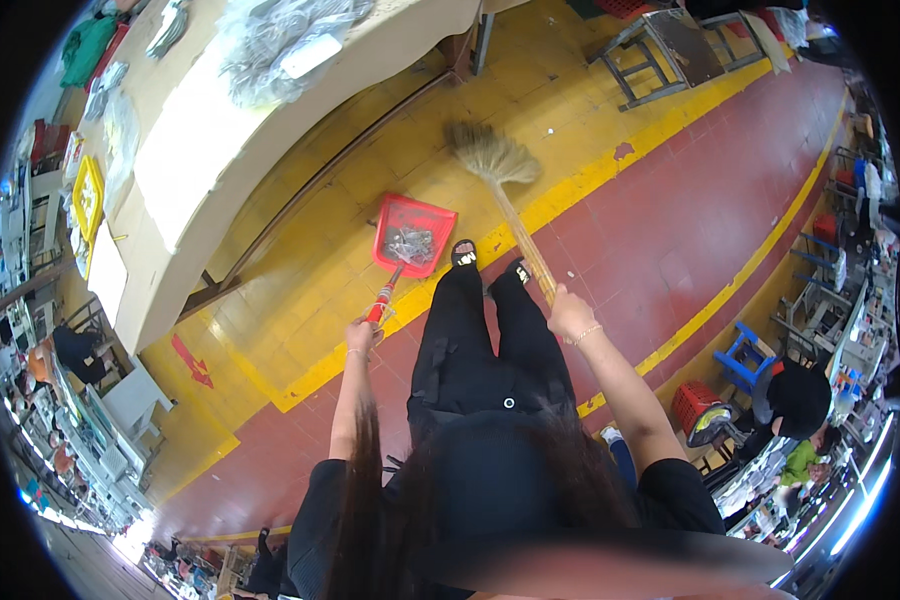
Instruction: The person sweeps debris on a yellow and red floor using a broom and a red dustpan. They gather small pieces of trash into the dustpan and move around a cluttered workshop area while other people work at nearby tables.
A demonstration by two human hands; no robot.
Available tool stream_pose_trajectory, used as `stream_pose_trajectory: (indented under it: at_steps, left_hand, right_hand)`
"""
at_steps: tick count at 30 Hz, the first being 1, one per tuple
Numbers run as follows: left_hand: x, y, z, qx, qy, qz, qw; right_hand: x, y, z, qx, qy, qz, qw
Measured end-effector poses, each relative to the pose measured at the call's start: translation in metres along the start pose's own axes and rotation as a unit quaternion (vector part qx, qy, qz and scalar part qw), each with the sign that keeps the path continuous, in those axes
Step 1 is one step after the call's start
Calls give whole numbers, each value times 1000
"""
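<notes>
My left hand [362, 335] is closed round the red handle of a dustpan [393, 212]. Its red pan rests on the yellow floor just ahead of my feet, with a small heap of grey dust and clear scraps [408, 244] inside. In my right hand [573, 315] is the wooden stick of a straw broom [515, 222]. The broom's bristles [498, 155] fan out over the yellow floor, ahead and to the right of the dustpan, not touching it; they look slightly blurred.
A long table [185, 215] with plastic-wrapped goods [280, 50] stands at left, a metal bar beneath it. Wooden stools [675, 50] are at the far right. A blue stool [743, 357] and a red basket [697, 408] stand to the right, near a seated person [800, 400].
</notes>
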State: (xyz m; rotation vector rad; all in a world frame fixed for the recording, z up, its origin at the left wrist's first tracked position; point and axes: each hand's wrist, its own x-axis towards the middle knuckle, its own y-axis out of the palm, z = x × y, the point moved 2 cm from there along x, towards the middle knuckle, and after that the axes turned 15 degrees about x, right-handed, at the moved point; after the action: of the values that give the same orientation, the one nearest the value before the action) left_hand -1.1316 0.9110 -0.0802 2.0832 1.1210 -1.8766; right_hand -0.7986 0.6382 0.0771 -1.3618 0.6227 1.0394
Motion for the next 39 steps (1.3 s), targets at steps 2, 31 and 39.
stream_pose_trajectory:
  at_steps: [2,31,39]
  left_hand:
    - [6,1,10,-3,0,3,1000]
    - [-30,19,49,-258,-63,14,964]
    - [-27,8,53,-234,-86,27,968]
  right_hand:
    - [-13,10,-4,-26,1,39,999]
    - [66,-19,110,-168,-120,-53,977]
    - [-12,-133,65,-166,-96,60,980]
